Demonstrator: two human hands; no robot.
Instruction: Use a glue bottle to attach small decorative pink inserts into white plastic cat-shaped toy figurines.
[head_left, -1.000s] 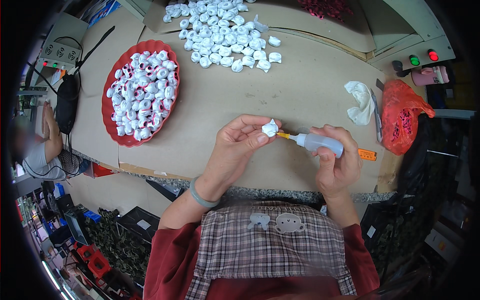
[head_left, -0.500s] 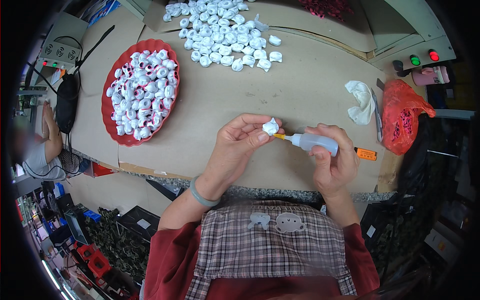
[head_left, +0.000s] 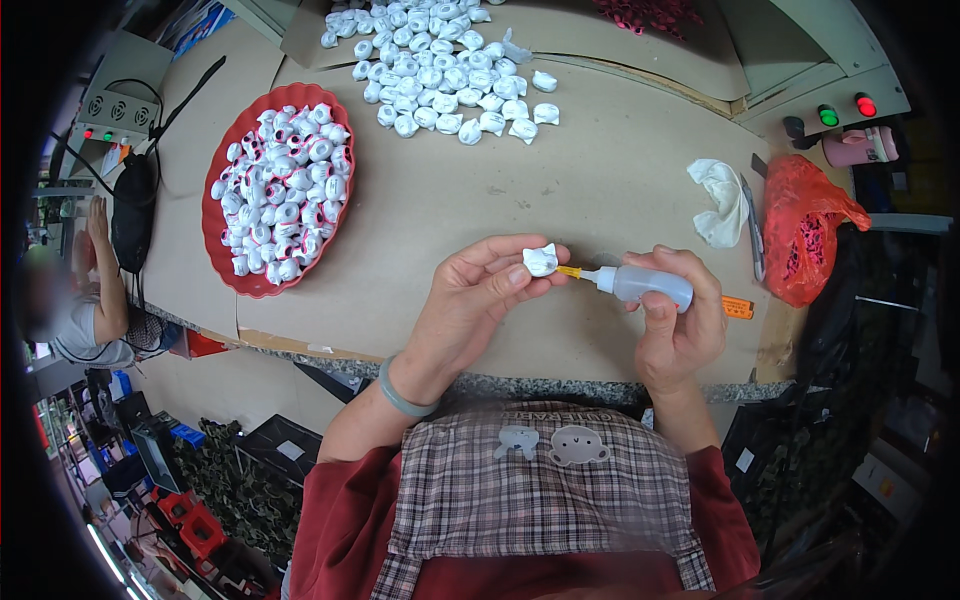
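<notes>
My left hand (head_left: 470,295) is closed, pinching a small white piece (head_left: 540,261) with two pointed corners like ears between thumb and fingers. Wrapped round a translucent squeeze bottle (head_left: 655,287), my right hand (head_left: 688,325) keeps it lying nearly level. The bottle's thin yellow nozzle (head_left: 570,272) points left, close beside the white piece; whether it touches I cannot tell. Left of my hands, a red scalloped tray (head_left: 212,215) bears many white pieces with pink-red parts. Many plain white pieces (head_left: 440,80) lie loose at the far side of the table.
An orange label-like strip (head_left: 738,308) shows behind my right hand. Farther right are a crumpled white cloth (head_left: 718,200), a slim metal tool (head_left: 753,230) and a red plastic bag (head_left: 800,230) holding pink-red bits. A pink cup (head_left: 862,147) stands beyond. Another person's arm (head_left: 108,270) shows at far left.
The squeeze bottle and my right hand have shifted slightly right, drawing the nozzle back a little. In my left hand the white piece has turned, its two pointed corners now facing away from me.
</notes>
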